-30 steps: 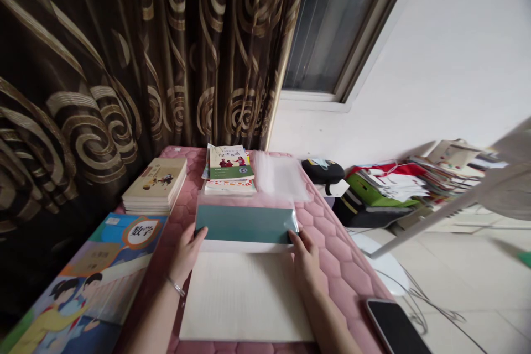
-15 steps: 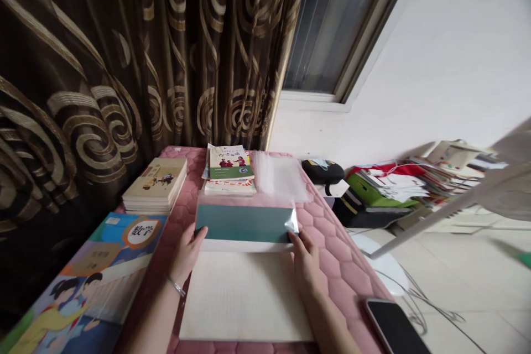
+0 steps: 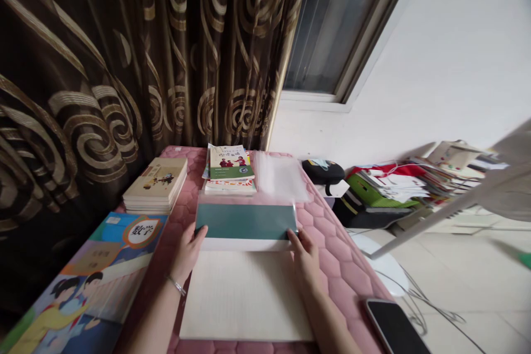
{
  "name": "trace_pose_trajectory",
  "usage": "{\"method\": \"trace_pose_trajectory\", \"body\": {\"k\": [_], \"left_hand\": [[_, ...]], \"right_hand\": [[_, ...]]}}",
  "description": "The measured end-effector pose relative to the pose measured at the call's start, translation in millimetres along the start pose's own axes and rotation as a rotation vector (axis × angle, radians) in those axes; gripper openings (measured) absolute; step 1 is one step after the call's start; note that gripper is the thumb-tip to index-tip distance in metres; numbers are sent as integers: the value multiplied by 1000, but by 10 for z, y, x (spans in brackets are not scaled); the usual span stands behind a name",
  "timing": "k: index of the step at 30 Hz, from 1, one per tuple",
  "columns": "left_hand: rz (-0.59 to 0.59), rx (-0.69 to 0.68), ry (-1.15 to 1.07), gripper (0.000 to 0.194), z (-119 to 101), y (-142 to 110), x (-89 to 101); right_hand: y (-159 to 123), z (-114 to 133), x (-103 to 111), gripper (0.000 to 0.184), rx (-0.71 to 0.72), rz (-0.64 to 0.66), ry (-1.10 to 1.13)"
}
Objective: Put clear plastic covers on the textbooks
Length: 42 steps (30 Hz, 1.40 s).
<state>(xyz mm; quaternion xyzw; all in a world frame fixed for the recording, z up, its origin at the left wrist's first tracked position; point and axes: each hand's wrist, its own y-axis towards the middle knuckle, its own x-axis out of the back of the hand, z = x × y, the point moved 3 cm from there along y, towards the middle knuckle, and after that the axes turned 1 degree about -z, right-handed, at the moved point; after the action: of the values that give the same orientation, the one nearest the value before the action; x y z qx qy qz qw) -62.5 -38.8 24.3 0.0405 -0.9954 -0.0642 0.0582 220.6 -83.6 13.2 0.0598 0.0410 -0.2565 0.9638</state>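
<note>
A book (image 3: pixel 246 298) lies before me with its pale page block flat and its teal and white cover (image 3: pixel 244 222) turned away from me. Around the teal part sits a clear plastic book cover (image 3: pixel 249 198), its edge reaching past the far side. My left hand (image 3: pixel 187 254) pinches the left edge of the cover, thumb on top. At the right edge, my right hand (image 3: pixel 306 257) holds it the same way. The fingers beneath the cover are mostly hidden.
Left are a blue maths textbook (image 3: pixel 99 282) and a stack of beige books (image 3: pixel 155 183). Farther back lie a small book pile (image 3: pixel 230 163) and clear plastic covers (image 3: pixel 280 177). A phone (image 3: pixel 396 326) rests near the right edge of the pink quilted surface (image 3: pixel 344 254); a fan (image 3: pixel 440 207) stands beyond.
The teal cover has shifted very slightly, and the bright glare at its right corner has faded. Both hands keep their grip in nearly the same place.
</note>
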Motion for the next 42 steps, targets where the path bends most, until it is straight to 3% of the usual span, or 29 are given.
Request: {"method": "trace_pose_trajectory", "body": {"k": [5, 11, 27, 42], "left_hand": [[4, -1, 25, 42, 13, 5, -7], [-77, 72, 38, 39, 25, -12, 31], [7, 37, 1, 44, 7, -11, 19], [-19, 40, 28, 43, 76, 4, 39]], "right_hand": [[-6, 14, 8, 47, 0, -3, 2], [1, -27, 15, 43, -67, 33, 6], [3, -27, 18, 47, -54, 11, 0], [-2, -14, 22, 43, -75, 31, -27]]}}
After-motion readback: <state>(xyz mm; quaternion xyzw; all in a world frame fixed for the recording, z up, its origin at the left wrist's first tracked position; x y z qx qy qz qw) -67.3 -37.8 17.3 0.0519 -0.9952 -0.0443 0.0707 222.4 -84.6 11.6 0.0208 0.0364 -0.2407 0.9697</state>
